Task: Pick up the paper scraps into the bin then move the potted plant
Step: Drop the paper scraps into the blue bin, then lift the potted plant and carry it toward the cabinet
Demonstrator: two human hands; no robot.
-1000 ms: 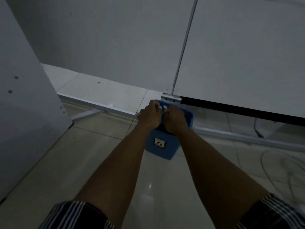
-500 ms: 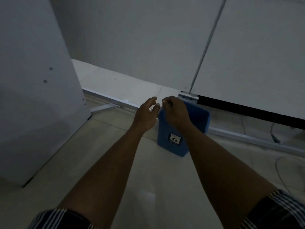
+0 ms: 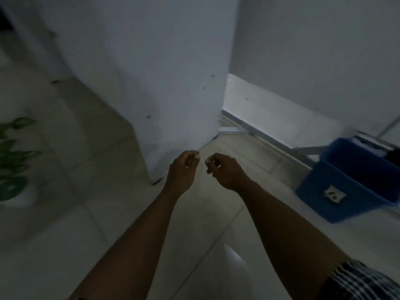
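Note:
The blue bin [image 3: 350, 187] stands on the tiled floor at the right, with a small white label on its front. A potted plant [image 3: 13, 161] with green leaves in a pale pot shows at the left edge, blurred. My left hand [image 3: 181, 169] and my right hand [image 3: 225, 169] hang side by side in mid-air at the centre, well left of the bin. Both have loosely curled fingers and hold nothing. No paper scraps are visible on the floor.
A white panel [image 3: 173, 83] stands upright just beyond my hands, its corner on the floor. A white wall with a metal floor rail [image 3: 270, 139] runs behind the bin. Pale floor tiles [image 3: 65, 234] stretch between the plant and me.
Both hands have let go of the bin and drawn back. The view has swung left, so the bin now sits at the right and the plant has come into sight.

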